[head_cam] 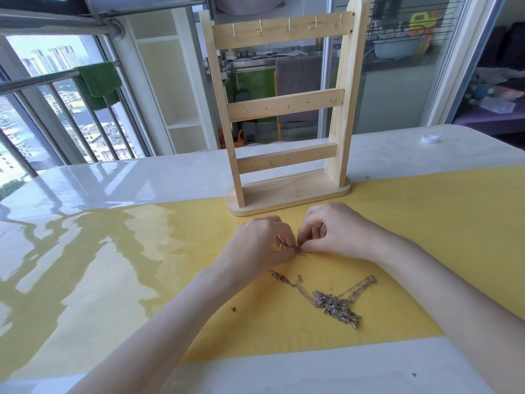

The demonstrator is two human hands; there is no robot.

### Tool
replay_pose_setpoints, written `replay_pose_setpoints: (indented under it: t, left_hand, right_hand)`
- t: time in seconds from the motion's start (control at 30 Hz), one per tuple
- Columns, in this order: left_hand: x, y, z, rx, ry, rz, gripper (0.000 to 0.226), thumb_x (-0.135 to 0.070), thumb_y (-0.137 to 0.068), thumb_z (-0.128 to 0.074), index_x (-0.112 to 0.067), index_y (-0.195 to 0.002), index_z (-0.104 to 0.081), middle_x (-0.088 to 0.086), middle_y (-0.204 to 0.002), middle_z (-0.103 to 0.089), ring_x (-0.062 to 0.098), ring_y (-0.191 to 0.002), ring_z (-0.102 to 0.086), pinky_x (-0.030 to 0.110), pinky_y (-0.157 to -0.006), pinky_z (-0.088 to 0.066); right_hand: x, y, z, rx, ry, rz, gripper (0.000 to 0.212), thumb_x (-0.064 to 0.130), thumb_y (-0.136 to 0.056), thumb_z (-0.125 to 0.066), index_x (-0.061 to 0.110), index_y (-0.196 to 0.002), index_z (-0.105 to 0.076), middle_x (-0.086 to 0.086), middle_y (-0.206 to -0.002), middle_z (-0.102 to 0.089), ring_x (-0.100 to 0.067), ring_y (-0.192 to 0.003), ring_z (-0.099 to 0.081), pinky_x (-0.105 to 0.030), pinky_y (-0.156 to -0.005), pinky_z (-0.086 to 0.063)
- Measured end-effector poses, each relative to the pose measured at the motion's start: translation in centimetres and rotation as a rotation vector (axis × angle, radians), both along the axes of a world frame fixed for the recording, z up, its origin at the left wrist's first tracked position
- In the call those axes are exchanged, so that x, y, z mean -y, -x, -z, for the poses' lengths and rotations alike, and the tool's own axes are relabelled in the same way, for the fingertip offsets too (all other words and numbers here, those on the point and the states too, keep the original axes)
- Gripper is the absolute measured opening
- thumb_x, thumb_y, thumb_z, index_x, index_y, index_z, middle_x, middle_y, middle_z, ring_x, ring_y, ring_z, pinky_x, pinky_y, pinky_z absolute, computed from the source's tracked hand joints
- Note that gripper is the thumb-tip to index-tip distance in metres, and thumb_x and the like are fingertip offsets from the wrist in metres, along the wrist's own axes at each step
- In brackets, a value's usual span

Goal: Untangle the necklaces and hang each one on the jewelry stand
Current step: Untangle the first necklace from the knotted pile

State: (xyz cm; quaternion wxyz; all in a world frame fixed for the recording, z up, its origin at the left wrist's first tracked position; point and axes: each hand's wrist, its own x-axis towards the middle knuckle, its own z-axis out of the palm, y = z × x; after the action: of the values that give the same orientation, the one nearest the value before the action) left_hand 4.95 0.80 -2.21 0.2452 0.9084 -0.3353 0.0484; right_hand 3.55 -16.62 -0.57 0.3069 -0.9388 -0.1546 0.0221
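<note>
One wooden stand (287, 109) is on the bench (113, 177) at the far side, with three bars, and no chain hangs on its small hooks. Two hands meet just near the stand: the left hand (260, 245) and the right hand (331, 233) each pinch one bit of thin chain (297, 249) between curled fingers, close together. Nearer, on the yellow mat (412, 223), lies one knotted pile of silver chains (332, 301), with loose ends going left and right; how many chains are in it I cannot tell.
</note>
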Motion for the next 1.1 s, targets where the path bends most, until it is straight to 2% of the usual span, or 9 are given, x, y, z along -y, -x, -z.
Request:
replay_pose_setpoints:
  t: [0.1, 0.2, 0.37, 0.47, 0.6, 0.73, 0.87, 1.0, 1.1]
  left_hand:
    - [0.0, 0.0, -0.4, -0.207, 0.183, -0.019, 0.006, -0.015, -0.079, -0.069, -0.02, -0.076, -0.068, -0.016, -0.069, -0.061, -0.004, -0.066, -0.056, 0.014, -0.066, -0.046]
    - [-0.1, -0.1, -1.4, -0.485, 0.463, -0.073, 0.014, -0.009, -0.085, -0.062, -0.016, -0.072, -0.062, -0.012, -0.066, -0.062, 0.005, -0.066, -0.057, 0.019, -0.069, -0.046]
    - [-0.3, 0.1, -2.3, -0.786, 0.746, -0.088, 0.019, -0.01, -0.093, -0.054, -0.015, -0.075, -0.058, -0.005, -0.069, -0.061, 0.01, -0.067, -0.057, 0.019, -0.067, -0.049]
    - [-0.3, 0.1, -2.5, -0.813, 0.793, -0.096, 0.018, -0.011, -0.093, -0.056, -0.015, -0.075, -0.058, -0.004, -0.068, -0.061, 0.009, -0.066, -0.056, 0.019, -0.066, -0.05]
    - [0.0, 0.2, -2.5, -0.773, 0.821, -0.092, 0.02, -0.011, -0.092, -0.057, -0.016, -0.073, -0.059, -0.003, -0.07, -0.061, 0.009, -0.067, -0.056, 0.02, -0.068, -0.049]
    - [0.1, 0.4, -2.5, -0.68, 0.775, -0.094, 0.02, -0.01, -0.092, -0.057, -0.016, -0.073, -0.06, -0.005, -0.067, -0.061, 0.008, -0.066, -0.056, 0.019, -0.067, -0.049]
    - [0.3, 0.4, -2.5, -0.645, 0.718, -0.108, 0.018, -0.01, -0.092, -0.056, -0.015, -0.075, -0.06, -0.008, -0.064, -0.062, 0.006, -0.065, -0.057, 0.021, -0.07, -0.05]
    - [0.3, 0.4, -2.5, -0.644, 0.672, -0.092, 0.017, -0.009, -0.092, -0.057, -0.015, -0.076, -0.06, -0.009, -0.066, -0.063, 0.005, -0.065, -0.058, 0.021, -0.072, -0.05]
    - [0.1, 0.3, -2.7, -0.638, 0.636, -0.048, 0.017, -0.006, -0.092, -0.056, -0.015, -0.078, -0.06, -0.011, -0.066, -0.062, 0.004, -0.063, -0.058, 0.019, -0.067, -0.049]
  right_hand:
    - [0.0, 0.1, 0.3, 0.026, 0.024, -0.02, 0.012, 0.012, -0.077, -0.073, 0.021, -0.071, -0.069, 0.003, -0.083, -0.061, -0.004, -0.065, -0.052, -0.019, -0.064, -0.043]
    - [0.0, 0.0, 0.3, 0.021, -0.021, -0.018, 0.008, 0.014, -0.078, -0.073, 0.021, -0.074, -0.072, 0.005, -0.081, -0.063, -0.004, -0.065, -0.052, -0.02, -0.066, -0.044]
    - [0.4, 0.3, -1.2, -0.062, -0.525, 0.063, 0.003, 0.014, -0.081, -0.072, 0.013, -0.082, -0.075, 0.005, -0.059, -0.062, -0.002, -0.052, -0.048, -0.016, -0.057, -0.041]
    - [0.4, 0.3, -1.5, -0.078, -0.654, 0.062, 0.011, 0.014, -0.08, -0.072, 0.006, -0.086, -0.075, 0.004, -0.056, -0.058, -0.007, -0.053, -0.045, -0.019, -0.06, -0.042]
    - [-0.1, 0.3, -1.3, -0.1, -0.688, 0.085, 0.004, 0.009, -0.077, -0.074, 0.012, -0.079, -0.073, 0.008, -0.057, -0.064, 0.0, -0.052, -0.049, -0.013, -0.056, -0.042]
    - [-0.3, 0.4, -1.1, -0.115, -0.718, 0.088, 0.005, 0.007, -0.078, -0.073, 0.011, -0.077, -0.071, 0.009, -0.06, -0.065, 0.002, -0.053, -0.052, -0.012, -0.054, -0.041]
    - [-0.3, 0.6, -1.0, -0.151, -0.713, 0.047, 0.007, 0.005, -0.084, -0.067, 0.008, -0.078, -0.066, 0.003, -0.064, -0.058, -0.007, -0.054, -0.047, -0.016, -0.054, -0.039]
    - [-0.2, 0.6, -0.9, -0.283, -0.764, -0.001, 0.015, 0.001, -0.087, -0.059, 0.009, -0.075, -0.06, -0.001, -0.067, -0.054, -0.01, -0.06, -0.047, -0.02, -0.056, -0.037]
    - [0.0, 0.4, -1.0, -0.401, -0.878, -0.032, 0.01, 0.002, -0.083, -0.063, 0.008, -0.076, -0.059, 0.0, -0.066, -0.054, -0.011, -0.061, -0.048, -0.02, -0.053, -0.036]
